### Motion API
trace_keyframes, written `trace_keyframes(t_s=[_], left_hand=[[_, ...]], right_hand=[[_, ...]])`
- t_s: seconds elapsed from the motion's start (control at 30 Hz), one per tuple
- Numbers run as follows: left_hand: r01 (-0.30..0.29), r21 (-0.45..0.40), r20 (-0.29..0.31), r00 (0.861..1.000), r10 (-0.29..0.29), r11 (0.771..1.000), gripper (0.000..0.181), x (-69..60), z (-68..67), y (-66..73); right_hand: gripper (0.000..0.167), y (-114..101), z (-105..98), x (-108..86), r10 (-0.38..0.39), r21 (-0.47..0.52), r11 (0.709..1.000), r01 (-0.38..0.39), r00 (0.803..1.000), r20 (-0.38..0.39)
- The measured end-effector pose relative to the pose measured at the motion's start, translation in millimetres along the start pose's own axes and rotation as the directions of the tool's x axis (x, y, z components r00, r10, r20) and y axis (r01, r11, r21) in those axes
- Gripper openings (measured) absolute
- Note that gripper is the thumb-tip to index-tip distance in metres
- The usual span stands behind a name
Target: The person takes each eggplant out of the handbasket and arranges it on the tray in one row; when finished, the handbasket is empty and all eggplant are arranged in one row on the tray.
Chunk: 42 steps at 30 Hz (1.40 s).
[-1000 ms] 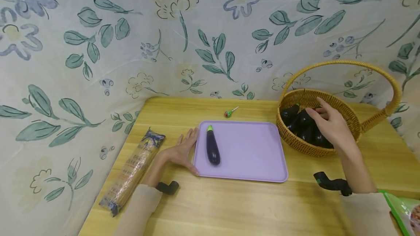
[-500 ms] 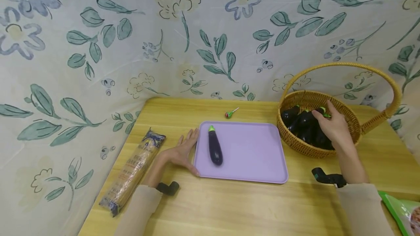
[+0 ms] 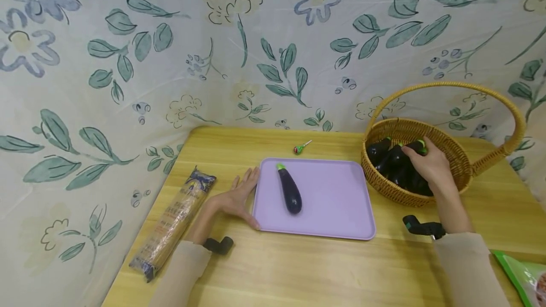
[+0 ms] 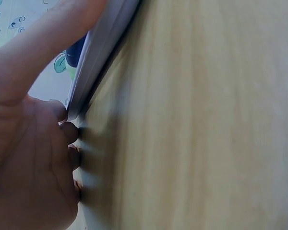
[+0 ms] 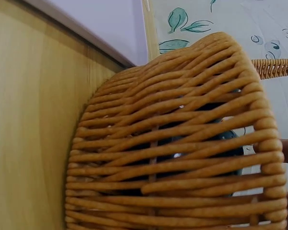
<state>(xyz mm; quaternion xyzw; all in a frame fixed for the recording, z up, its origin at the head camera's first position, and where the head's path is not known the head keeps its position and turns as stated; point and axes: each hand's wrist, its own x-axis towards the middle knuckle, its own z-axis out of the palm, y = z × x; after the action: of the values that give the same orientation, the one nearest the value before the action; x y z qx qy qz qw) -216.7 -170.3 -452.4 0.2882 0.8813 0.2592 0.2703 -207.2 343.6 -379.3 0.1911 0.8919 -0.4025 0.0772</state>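
My left hand (image 3: 236,199), fingers spread, rests on the table against the left edge of the lilac tray (image 3: 337,198); the left wrist view shows its palm (image 4: 29,167) beside the tray's side (image 4: 98,52). One eggplant (image 3: 291,192) lies on the tray, left of its middle, green stem to the back. Over the wicker basket (image 3: 396,196) my right hand (image 3: 432,162) pinches an eggplant (image 3: 414,146) near its green stem between thumb and fingers. Several other eggplants (image 3: 394,161) lie in the basket. In the right wrist view, the basket's woven wall (image 5: 182,158) hides most of them.
A long pack of noodles (image 3: 172,224) lies at the left of the table. Behind the tray lies a small lollipop (image 3: 298,148). The basket's tall handle (image 3: 452,84) arches over it. A green bag (image 3: 522,274) sits at the lower right, and a floral cloth (image 3: 170,60) hangs behind.
The eggplant on the tray has rolled to the right. My right hand has shifted within the basket and closed on an eggplant's stem end. My left hand has stayed put.
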Motion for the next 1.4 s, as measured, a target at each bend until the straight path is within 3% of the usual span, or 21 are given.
trace_keyframes(t_s=[0.7,0.87,1.0,1.2,1.4], left_hand=[[0.01,0.002,-0.004,1.0,-0.01,1.0,0.16,-0.8,-0.2,3.4],[0.016,0.003,-0.007,1.0,-0.016,1.0,0.159,-1.0,-0.4,3.3],[0.019,0.001,-0.005,1.0,-0.019,1.0,0.16,-1.1,-0.9,4.4],[0.017,-0.002,-0.003,1.0,-0.017,1.0,0.159,-1.2,-1.8,6.0],[0.021,0.003,0.004,1.0,-0.021,1.0,0.158,0.0,-1.7,6.2]], right_hand=[[0.091,-4.9,8.3,15.5,0.049,-0.118,0.992,-0.053,0.998,-0.03],[0.087,-3.4,9.1,18.5,0.047,0.016,0.999,-0.047,0.999,-0.017],[0.083,-1.6,4.2,19.0,0.062,0.145,0.987,-0.068,0.997,0.044],[0.077,1.6,-4.6,18.8,0.038,0.19,0.98,-0.06,0.992,0.118],[0.078,0.5,-8.2,17.2,0.042,0.186,0.98,-0.068,0.989,0.139]])
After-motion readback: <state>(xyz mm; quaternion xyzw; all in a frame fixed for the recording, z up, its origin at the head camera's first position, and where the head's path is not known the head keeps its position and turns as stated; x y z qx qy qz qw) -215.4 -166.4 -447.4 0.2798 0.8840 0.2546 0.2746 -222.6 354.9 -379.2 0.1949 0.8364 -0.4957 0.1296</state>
